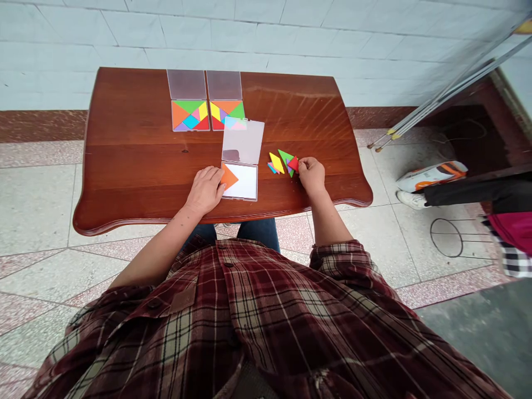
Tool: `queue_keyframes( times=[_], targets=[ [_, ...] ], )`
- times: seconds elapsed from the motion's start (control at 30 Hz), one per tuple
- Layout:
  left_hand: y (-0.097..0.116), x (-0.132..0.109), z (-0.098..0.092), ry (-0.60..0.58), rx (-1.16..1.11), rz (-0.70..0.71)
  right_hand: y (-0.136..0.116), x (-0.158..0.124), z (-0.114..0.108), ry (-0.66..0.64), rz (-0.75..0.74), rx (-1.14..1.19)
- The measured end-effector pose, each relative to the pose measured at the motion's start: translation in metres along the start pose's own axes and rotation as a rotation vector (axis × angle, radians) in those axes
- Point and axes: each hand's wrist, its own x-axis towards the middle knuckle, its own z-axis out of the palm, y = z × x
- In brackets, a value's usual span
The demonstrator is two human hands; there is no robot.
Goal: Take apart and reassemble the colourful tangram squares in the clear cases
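Note:
An open clear tangram case lies on the table, with a large orange triangle at the left of its white tray. My left hand rests flat along the left edge of the case, its fingers stretched out and touching near the orange triangle. To the right of the case is a loose pile of tangram pieces: a yellow parallelogram, a green triangle, a blue piece and partly covered purple and pink ones. At the pile's right side, my right hand pinches a red triangle.
Two more open cases hold filled tangrams, a left one and a right one, at the back of the brown wooden table. The raised clear lid overlaps the right one. Another person's leg and a bag are at right.

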Motion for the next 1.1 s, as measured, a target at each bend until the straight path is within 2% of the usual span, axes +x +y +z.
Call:
queue_keyframes(
  times=[0.1,0.4,0.7,0.93,1.03,1.1],
  targets=[
    [0.000,0.000,0.001,0.000,-0.007,-0.002,-0.004,-0.005,0.001,0.050,0.110,0.019],
    [0.001,0.001,-0.002,0.003,-0.023,-0.022,-0.008,-0.012,0.002,0.092,0.132,0.038],
    [-0.003,0.002,-0.001,0.040,-0.025,-0.001,-0.015,-0.013,-0.001,0.079,0.103,-0.018],
    [-0.005,0.003,0.000,0.058,-0.032,0.006,-0.007,-0.007,-0.002,0.024,0.019,0.031],
    [-0.006,0.003,0.000,0.067,-0.039,0.000,-0.004,-0.005,-0.006,-0.021,-0.002,0.019],
    [-0.006,0.003,0.000,0.063,-0.048,-0.008,-0.008,-0.006,-0.013,-0.005,-0.002,-0.041]
  ],
)
